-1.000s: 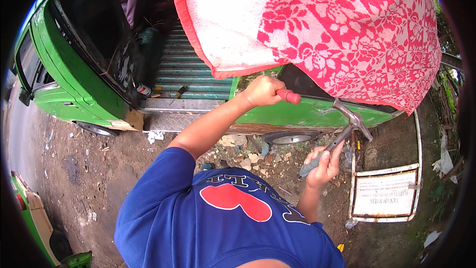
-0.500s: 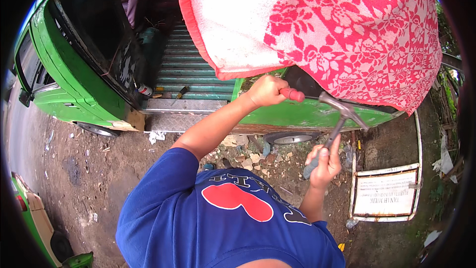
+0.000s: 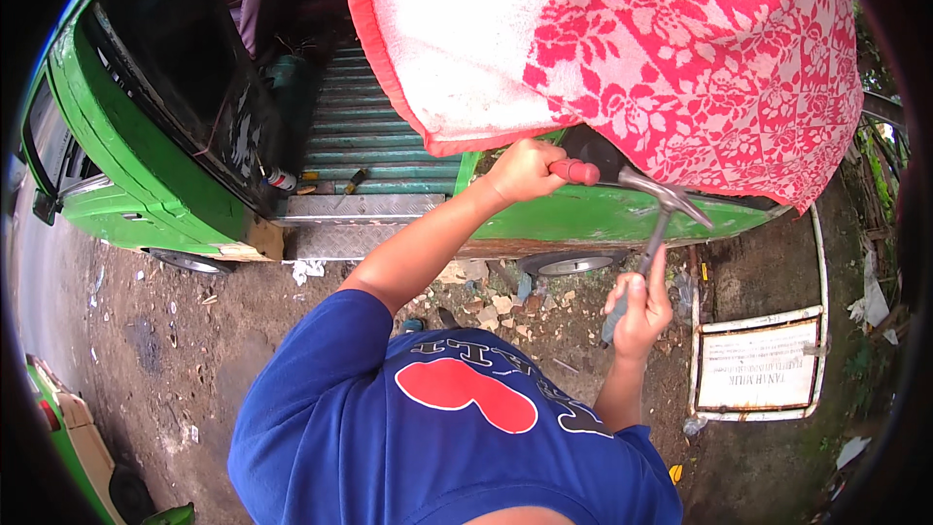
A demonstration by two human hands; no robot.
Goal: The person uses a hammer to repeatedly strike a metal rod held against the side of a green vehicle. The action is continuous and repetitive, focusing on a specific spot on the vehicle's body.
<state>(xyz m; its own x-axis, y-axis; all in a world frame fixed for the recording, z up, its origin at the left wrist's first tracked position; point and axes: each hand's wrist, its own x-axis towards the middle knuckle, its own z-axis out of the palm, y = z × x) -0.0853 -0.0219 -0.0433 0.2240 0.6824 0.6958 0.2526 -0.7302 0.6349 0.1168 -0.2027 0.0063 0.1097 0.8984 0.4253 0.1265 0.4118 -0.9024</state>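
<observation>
My left hand [image 3: 525, 171] is wrapped round a red-handled tool [image 3: 577, 172] at the green side panel [image 3: 554, 214] of a vehicle. The butt of its handle points right; its working end is hidden, so I cannot tell its kind. In my right hand [image 3: 641, 316] is a claw hammer [image 3: 655, 238], gripped by the lower handle and held upright. The hammer's head is just right of the red handle's butt, with a small gap between them. A red-and-white floral cloth [image 3: 671, 58] drapes over the vehicle just above both tools.
On the left are the green vehicle's cab [image 3: 175, 165] and ribbed floor [image 3: 360, 117]. A dark-handled tool [image 3: 356, 178] and a small can [image 3: 280, 178] lie by the metal step [image 3: 360, 224]. Rubble [image 3: 501, 306] lies beside the wheel [image 3: 573, 263]. A white-framed sign [image 3: 758, 369] rests at right.
The hammer's head has moved slightly up and left, closer to the red handle. The red handle has risen a little in my left hand.
</observation>
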